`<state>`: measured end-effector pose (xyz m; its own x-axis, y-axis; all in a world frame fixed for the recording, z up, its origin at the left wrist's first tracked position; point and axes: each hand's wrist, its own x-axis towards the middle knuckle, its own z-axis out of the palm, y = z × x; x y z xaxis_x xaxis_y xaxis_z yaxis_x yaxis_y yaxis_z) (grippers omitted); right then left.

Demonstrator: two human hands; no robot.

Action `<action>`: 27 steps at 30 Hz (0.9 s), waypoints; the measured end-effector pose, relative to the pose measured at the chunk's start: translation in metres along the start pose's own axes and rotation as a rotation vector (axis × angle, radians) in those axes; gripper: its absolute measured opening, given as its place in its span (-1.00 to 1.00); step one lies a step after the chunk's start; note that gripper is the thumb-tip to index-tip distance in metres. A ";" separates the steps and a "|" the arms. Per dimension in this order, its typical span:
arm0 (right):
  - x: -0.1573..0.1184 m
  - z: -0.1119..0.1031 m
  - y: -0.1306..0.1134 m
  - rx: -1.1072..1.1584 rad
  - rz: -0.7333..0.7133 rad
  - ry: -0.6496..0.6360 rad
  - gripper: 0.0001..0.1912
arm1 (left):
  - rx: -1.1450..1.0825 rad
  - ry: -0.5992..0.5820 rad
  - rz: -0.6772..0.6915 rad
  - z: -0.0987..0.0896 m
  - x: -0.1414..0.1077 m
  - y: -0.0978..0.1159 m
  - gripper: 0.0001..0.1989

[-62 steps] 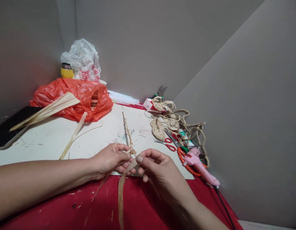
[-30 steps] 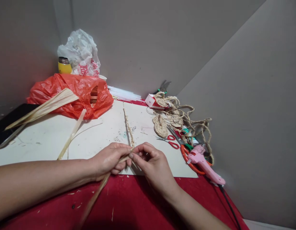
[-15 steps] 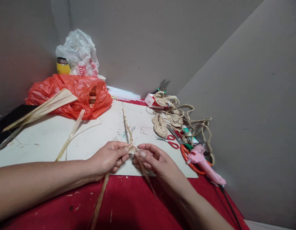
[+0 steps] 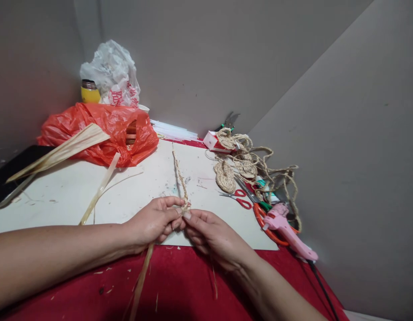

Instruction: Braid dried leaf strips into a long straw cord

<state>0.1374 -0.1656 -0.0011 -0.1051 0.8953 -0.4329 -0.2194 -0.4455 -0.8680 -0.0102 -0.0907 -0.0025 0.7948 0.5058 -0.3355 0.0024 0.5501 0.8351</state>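
Observation:
A thin braid of straw-coloured fibre point(image 4: 180, 174) runs away from me over the white board point(image 4: 153, 178). My left hand point(image 4: 161, 218) pinches its near end between thumb and fingers. Against it, my right hand point(image 4: 204, 227) is closed on the same end, thumb tip beside the left thumb. A flat loose strand point(image 4: 141, 281) hangs below my left hand over the red cloth. Thin wisps hang under my right hand. The fingers hide the exact crossing of the strands.
Red scissors point(image 4: 241, 199), coiled braids point(image 4: 225, 176), a pink glue gun point(image 4: 291, 234) and orange-handled shears lie to the right. At the left are a red plastic bag point(image 4: 99, 120), a dark tablet-like object point(image 4: 19, 165) and dry leaf strips point(image 4: 66, 149).
My right hand has closed in on the braid's near end, its fingers now together beside my left hand. The flat strand seen under my right hand is now mostly hidden.

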 end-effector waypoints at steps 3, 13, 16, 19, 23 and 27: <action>0.000 0.000 0.000 -0.003 0.013 -0.004 -0.63 | 0.034 -0.006 0.007 0.000 -0.001 0.001 -0.80; 0.004 0.004 -0.002 0.024 0.039 0.082 -0.70 | 0.382 -0.067 0.064 -0.007 0.006 0.001 -0.70; 0.004 0.006 -0.001 0.010 0.023 0.159 -0.68 | 0.534 -0.100 0.186 -0.010 0.006 0.004 -0.76; 0.005 0.009 0.000 -0.018 0.004 0.208 -0.67 | 0.654 -0.102 0.250 -0.012 0.005 0.009 -0.81; 0.006 0.011 0.003 -0.068 -0.031 0.239 -0.68 | 0.695 -0.031 0.215 -0.015 0.005 0.014 -0.77; 0.007 0.012 0.005 -0.113 -0.045 0.271 -0.70 | 0.806 0.005 0.192 -0.017 0.004 0.018 -0.78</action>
<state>0.1243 -0.1613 -0.0059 0.1685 0.8874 -0.4291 -0.1068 -0.4163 -0.9029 -0.0173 -0.0673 0.0041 0.8229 0.5464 -0.1559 0.3033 -0.1903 0.9337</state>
